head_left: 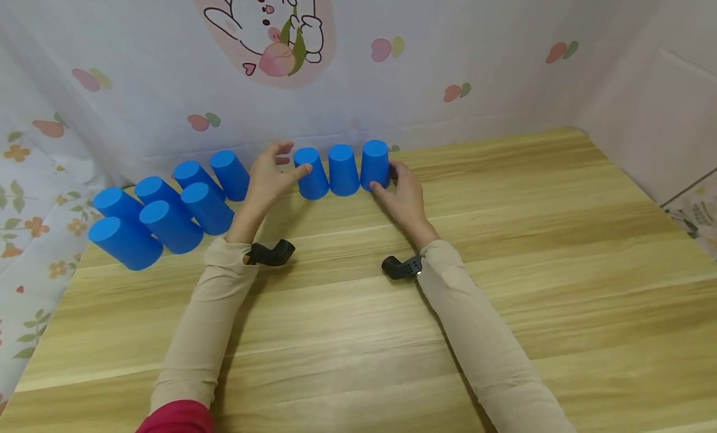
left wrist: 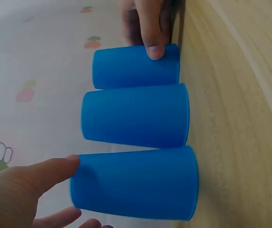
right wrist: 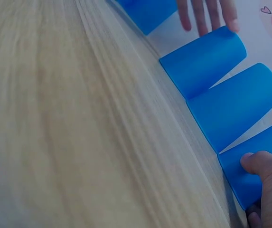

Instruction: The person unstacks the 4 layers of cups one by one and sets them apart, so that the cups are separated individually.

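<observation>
Three blue cups stand upside down in a row at the back of the table, their bases touching or nearly so. My left hand (head_left: 270,179) is at the left end of the row. Its thumb tip meets the upper edge of the left cup (left wrist: 136,185), while its other fingers spread apart beside that cup. The middle cup (head_left: 343,172) stands between my hands, touched by neither. At the right end my right hand (head_left: 404,195) grips the right cup (head_left: 374,162) low down, thumb on the front; its other fingers are mostly hidden behind the cup.
Several more upturned blue cups (head_left: 170,228) stand in two slanting rows at the left of the wooden table (head_left: 347,333). A white curtain (head_left: 392,103) with fruit prints hangs right behind the cups. Each wrist carries a black mount (head_left: 402,267).
</observation>
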A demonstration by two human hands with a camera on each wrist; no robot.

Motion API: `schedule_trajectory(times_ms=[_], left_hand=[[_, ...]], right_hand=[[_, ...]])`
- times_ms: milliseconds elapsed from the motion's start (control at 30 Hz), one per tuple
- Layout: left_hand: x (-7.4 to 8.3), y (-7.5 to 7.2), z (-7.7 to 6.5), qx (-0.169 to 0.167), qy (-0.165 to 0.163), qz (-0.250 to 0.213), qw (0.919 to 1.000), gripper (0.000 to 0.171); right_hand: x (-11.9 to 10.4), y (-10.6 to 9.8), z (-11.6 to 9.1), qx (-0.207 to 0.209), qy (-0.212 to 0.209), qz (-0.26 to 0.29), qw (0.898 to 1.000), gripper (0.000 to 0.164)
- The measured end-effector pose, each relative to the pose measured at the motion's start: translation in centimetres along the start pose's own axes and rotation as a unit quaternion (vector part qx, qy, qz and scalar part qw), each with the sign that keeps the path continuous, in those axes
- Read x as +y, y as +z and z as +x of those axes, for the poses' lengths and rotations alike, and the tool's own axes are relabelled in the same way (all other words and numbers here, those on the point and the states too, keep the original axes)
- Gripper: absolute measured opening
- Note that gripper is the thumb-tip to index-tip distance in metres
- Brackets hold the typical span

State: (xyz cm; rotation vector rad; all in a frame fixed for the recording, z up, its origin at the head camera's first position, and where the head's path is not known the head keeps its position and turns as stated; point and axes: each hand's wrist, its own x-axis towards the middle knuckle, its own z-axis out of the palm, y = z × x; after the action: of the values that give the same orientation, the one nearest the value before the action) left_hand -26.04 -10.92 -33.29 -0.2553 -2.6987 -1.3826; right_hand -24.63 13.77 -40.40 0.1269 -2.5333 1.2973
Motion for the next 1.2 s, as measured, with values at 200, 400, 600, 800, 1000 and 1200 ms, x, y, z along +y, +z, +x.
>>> schedule_trajectory(times_ms=[200,400,600,800,1000,1200], left_hand=[[-0.4,1.0,0.5,-0.013,-0.007,-0.004,0.9999,0.060],[-0.5,1.3,0.5,-0.022,-0.010,-0.024,0.9994,0.057],[0.0,0.5,0.2,-0.035,-0.017,-0.034,0.9987,0.059],[0.6,-1.6,-0.3,-0.050,-0.022,-0.041,0.9976,0.061],[0.5,-4.7,-0.8,-0.095,-0.033,-0.037,0.9942,0.065],[1.2,-7.9,-1.8,-0.111,-0.072,0.010,0.9911,0.071]], right_hand=[[0.0,-0.1,0.1,-0.002,0.001,-0.003,1.000,0.055],[0.0,-0.4,0.1,0.000,-0.004,-0.003,1.000,0.055],[0.0,-0.3,0.0,-0.004,0.001,-0.002,1.000,0.055],[-0.2,-0.2,0.0,-0.006,0.006,-0.002,1.000,0.055],[-0.3,-0.1,0.0,-0.007,0.007,-0.007,1.000,0.055],[-0.1,0.0,0.0,-0.004,-0.005,-0.002,1.000,0.055]])
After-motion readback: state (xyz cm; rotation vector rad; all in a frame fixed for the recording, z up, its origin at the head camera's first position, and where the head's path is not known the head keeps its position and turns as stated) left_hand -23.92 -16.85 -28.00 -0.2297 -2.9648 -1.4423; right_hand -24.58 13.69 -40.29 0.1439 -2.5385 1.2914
